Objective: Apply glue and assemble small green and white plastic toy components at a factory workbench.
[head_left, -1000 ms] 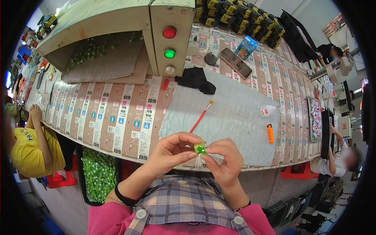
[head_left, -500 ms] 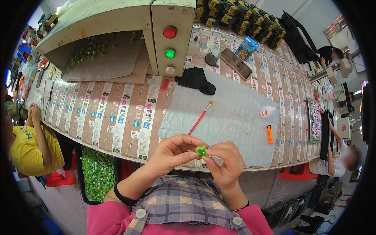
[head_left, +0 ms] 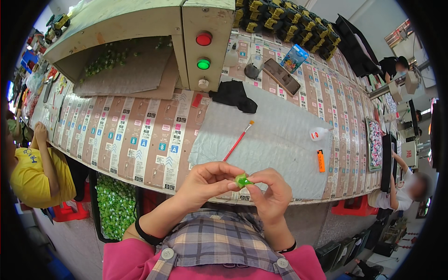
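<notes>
A small green piece (head_left: 242, 181), glossy and too small to name more exactly, is pinched between my two hands above the table's front edge. My left hand (head_left: 205, 183) grips its left side with thumb and fingertips. From the right, thumb and forefinger of my right hand (head_left: 270, 189) close on its other side. Beyond my hands, a thin brush (head_left: 239, 141) with a red handle lies on a pale grey sheet (head_left: 275, 121). An orange lighter (head_left: 321, 161) and a small white bottle (head_left: 319, 134) lie to the right on that sheet.
A metal machine with an opening (head_left: 126, 60) stands at the back left, its post bearing red and green buttons. Black cloth (head_left: 233, 95), a phone (head_left: 281, 76) and a blue box (head_left: 294, 58) lie further back. A black crate (head_left: 97, 224) of green pieces stands below left. People sit on both sides.
The green piece has turned slightly between my fingertips. My right thumb and forefinger have shifted a little around it; my left hand stays nearly still.
</notes>
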`<action>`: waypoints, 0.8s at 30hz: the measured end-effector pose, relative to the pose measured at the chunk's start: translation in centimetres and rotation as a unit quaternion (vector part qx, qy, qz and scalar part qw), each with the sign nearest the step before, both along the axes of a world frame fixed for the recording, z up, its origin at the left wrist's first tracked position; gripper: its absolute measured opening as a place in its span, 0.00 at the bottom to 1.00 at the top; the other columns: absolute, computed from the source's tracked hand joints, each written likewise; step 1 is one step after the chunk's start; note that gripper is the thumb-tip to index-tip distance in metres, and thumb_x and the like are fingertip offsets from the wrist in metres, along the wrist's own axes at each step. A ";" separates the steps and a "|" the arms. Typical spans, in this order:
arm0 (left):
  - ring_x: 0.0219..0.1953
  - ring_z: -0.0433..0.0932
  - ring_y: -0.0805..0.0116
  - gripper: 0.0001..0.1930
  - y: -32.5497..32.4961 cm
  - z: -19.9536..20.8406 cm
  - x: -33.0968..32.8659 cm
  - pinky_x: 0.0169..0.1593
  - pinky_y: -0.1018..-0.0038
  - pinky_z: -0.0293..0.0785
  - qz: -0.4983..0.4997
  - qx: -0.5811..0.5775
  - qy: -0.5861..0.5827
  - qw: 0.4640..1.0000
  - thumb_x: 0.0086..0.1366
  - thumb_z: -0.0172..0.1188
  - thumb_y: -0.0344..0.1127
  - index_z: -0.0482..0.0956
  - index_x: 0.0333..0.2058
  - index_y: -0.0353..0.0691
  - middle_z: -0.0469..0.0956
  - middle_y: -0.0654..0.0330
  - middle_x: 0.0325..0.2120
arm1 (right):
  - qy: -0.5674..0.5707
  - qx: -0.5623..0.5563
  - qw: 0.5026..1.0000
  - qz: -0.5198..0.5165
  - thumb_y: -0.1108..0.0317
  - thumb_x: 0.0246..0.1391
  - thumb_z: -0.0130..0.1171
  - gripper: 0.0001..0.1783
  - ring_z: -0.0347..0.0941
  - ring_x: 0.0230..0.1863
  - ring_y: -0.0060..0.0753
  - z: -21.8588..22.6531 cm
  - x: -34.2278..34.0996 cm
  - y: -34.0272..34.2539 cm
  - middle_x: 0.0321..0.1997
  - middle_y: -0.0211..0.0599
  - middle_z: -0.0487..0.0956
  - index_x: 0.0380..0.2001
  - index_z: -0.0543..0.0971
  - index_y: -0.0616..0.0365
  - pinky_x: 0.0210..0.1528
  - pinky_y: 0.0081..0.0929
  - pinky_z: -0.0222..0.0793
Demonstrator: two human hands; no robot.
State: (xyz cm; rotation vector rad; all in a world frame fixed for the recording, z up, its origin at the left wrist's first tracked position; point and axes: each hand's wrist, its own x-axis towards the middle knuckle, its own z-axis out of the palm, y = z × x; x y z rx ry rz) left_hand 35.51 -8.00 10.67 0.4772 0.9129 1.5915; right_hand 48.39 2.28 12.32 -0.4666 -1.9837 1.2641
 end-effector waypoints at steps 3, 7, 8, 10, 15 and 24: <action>0.36 0.73 0.75 0.13 -0.2 0.0 -0.3 0.39 0.81 0.70 -0.019 -0.007 -0.013 1.000 0.54 0.55 0.25 0.71 0.39 0.34 0.75 0.60 0.33 | -0.007 -0.025 0.999 0.044 0.76 0.39 0.59 0.06 0.70 0.25 0.28 0.3 0.1 0.6 0.25 0.35 0.75 0.25 0.75 0.61 0.27 0.19 0.63; 0.37 0.73 0.74 0.14 -0.2 -0.3 -0.4 0.40 0.81 0.70 -0.020 0.022 -0.022 0.999 0.53 0.55 0.24 0.70 0.40 0.34 0.74 0.60 0.33 | -0.018 -0.032 0.997 0.063 0.75 0.39 0.59 0.06 0.69 0.25 0.27 0.6 0.0 0.9 0.24 0.35 0.75 0.26 0.76 0.61 0.27 0.18 0.63; 0.37 0.73 0.74 0.15 -0.2 -0.4 -0.3 0.40 0.81 0.70 -0.022 0.037 -0.018 0.999 0.53 0.55 0.24 0.70 0.41 0.34 0.74 0.60 0.33 | -0.021 -0.038 0.997 0.071 0.75 0.40 0.59 0.06 0.69 0.24 0.26 0.6 0.0 1.0 0.24 0.35 0.74 0.26 0.76 0.61 0.27 0.18 0.63; 0.38 0.73 0.74 0.15 -0.2 -0.3 -0.3 0.41 0.81 0.70 -0.034 0.028 -0.009 0.999 0.53 0.55 0.23 0.70 0.41 0.34 0.74 0.60 0.34 | -0.023 -0.043 0.996 0.078 0.75 0.40 0.58 0.07 0.69 0.24 0.25 0.7 0.0 1.1 0.24 0.34 0.74 0.27 0.76 0.61 0.27 0.17 0.63; 0.39 0.71 0.74 0.14 -0.3 -0.4 0.0 0.42 0.80 0.69 -0.025 0.055 0.042 0.997 0.53 0.54 0.21 0.70 0.40 0.33 0.71 0.59 0.36 | -0.026 -0.079 0.991 0.104 0.75 0.41 0.58 0.07 0.68 0.25 0.23 1.0 0.0 1.3 0.24 0.33 0.74 0.28 0.76 0.61 0.28 0.17 0.63; 0.40 0.71 0.72 0.13 -0.3 -0.7 0.1 0.41 0.80 0.70 0.002 0.103 0.115 0.988 0.53 0.52 0.18 0.71 0.40 0.31 0.68 0.57 0.37 | -0.020 -0.103 0.988 0.111 0.76 0.41 0.58 0.07 0.68 0.27 0.22 0.7 0.1 1.2 0.25 0.33 0.73 0.28 0.76 0.61 0.30 0.16 0.63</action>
